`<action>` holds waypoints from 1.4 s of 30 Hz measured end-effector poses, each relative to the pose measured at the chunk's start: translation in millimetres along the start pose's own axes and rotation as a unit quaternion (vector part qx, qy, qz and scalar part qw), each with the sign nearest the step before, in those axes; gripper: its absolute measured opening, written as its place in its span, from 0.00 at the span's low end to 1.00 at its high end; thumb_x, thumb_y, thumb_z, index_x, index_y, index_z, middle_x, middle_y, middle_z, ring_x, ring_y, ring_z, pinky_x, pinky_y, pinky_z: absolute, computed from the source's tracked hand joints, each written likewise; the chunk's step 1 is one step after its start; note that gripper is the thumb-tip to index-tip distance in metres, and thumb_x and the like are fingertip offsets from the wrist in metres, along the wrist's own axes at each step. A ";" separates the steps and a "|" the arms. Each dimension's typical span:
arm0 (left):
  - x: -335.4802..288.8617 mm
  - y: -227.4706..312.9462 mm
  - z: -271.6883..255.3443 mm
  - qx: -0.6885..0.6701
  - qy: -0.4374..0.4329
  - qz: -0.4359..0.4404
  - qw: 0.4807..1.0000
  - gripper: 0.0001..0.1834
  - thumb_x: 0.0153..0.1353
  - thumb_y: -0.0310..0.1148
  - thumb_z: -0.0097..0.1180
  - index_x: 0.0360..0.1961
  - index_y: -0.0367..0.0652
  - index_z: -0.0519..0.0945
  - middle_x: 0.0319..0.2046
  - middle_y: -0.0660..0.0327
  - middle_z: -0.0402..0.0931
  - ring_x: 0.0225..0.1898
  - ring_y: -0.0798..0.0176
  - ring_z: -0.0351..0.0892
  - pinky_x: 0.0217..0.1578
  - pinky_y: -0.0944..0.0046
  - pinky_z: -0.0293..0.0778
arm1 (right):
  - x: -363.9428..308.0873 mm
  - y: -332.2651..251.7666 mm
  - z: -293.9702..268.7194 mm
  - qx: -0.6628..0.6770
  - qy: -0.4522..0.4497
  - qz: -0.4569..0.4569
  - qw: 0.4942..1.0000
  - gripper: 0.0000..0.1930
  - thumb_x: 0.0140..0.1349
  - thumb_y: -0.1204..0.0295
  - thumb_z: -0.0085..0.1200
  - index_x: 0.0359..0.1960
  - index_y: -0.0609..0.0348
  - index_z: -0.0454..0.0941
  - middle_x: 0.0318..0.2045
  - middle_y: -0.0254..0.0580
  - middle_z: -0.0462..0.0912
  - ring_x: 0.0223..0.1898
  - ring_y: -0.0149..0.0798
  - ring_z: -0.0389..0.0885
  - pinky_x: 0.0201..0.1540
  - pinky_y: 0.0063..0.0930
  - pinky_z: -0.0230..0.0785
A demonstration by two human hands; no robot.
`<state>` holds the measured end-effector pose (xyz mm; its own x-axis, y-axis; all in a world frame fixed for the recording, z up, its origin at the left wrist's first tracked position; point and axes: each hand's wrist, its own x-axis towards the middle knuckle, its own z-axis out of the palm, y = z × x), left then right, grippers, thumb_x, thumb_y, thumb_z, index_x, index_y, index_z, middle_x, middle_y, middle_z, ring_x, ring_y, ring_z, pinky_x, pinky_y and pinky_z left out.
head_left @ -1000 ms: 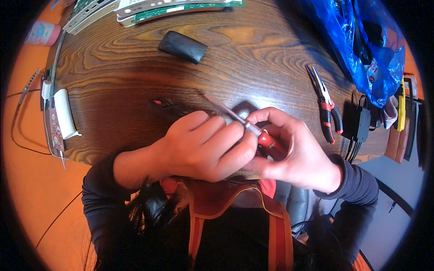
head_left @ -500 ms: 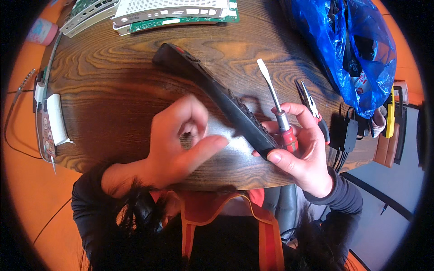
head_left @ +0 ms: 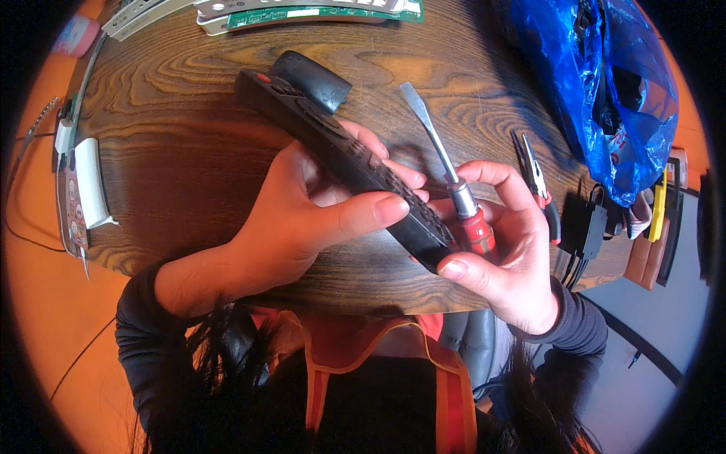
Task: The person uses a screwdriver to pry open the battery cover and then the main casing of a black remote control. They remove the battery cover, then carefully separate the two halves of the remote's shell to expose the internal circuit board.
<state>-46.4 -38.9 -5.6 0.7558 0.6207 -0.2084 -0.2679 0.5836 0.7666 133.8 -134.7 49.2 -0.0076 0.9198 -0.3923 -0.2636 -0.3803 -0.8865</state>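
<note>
A long black remote control with rows of buttons and a red one near its far end is tilted above the table. My left hand is closed around its middle, thumb on the near side and fingers behind. At its lower end, my right hand pinches the remote with the thumb. That same hand also holds a flathead screwdriver with a red handle, blade pointing up and away. Behind the remote's far end is a curved black piece, partly covered by it; I cannot tell its kind.
Red-handled pliers lie right of my right hand, near a black box with cables. A blue plastic bag fills the far right. White-cased devices with green circuit boards stand at the back. A white strip lies at the left edge.
My left hand has moved from beside the remote to close around its middle. The remote has shifted slightly left, and the curved black piece now shows behind it.
</note>
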 end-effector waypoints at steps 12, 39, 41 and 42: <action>1.9 9.4 2.2 0.014 -0.016 0.005 1.000 0.21 0.51 0.26 0.64 0.42 0.38 0.66 0.41 0.49 0.77 0.46 0.60 0.78 0.49 0.62 0.73 | -3.5 1.4 0.8 -0.086 -0.029 -0.054 0.994 0.25 0.58 0.79 0.56 0.54 0.63 0.57 0.40 0.44 0.77 0.39 0.28 0.75 0.42 0.20 0.67; 9.1 4.2 -5.6 0.045 0.047 0.042 0.997 0.23 0.57 0.37 0.55 0.50 0.43 0.61 0.44 0.47 0.74 0.49 0.50 0.75 0.44 0.49 0.79 | -42.9 -25.9 -25.6 -0.595 0.038 -0.329 0.732 0.20 0.40 0.84 0.58 0.39 0.59 0.84 0.19 0.37 0.73 0.15 0.29 0.69 0.17 0.22 0.63; 8.4 3.5 -5.7 0.060 0.044 0.058 0.996 0.24 0.56 0.37 0.55 0.50 0.42 0.60 0.44 0.47 0.73 0.50 0.50 0.74 0.46 0.48 0.77 | -45.1 -26.3 -26.0 -0.615 0.042 -0.316 0.721 0.20 0.39 0.83 0.58 0.38 0.58 0.84 0.19 0.37 0.73 0.15 0.29 0.69 0.16 0.22 0.63; 8.3 3.0 -6.0 0.068 0.043 0.066 0.995 0.25 0.56 0.37 0.55 0.51 0.42 0.60 0.44 0.47 0.73 0.50 0.49 0.74 0.47 0.48 0.76 | -46.2 -27.0 -26.2 -0.632 0.041 -0.305 0.712 0.19 0.39 0.83 0.58 0.38 0.58 0.84 0.19 0.37 0.73 0.15 0.29 0.69 0.16 0.22 0.63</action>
<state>-44.5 -28.8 -8.7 0.6636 0.7334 -0.1476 -0.2738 0.4217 0.8644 166.5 -169.5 84.8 -0.1934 0.9618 0.1935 0.8840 0.2564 -0.3910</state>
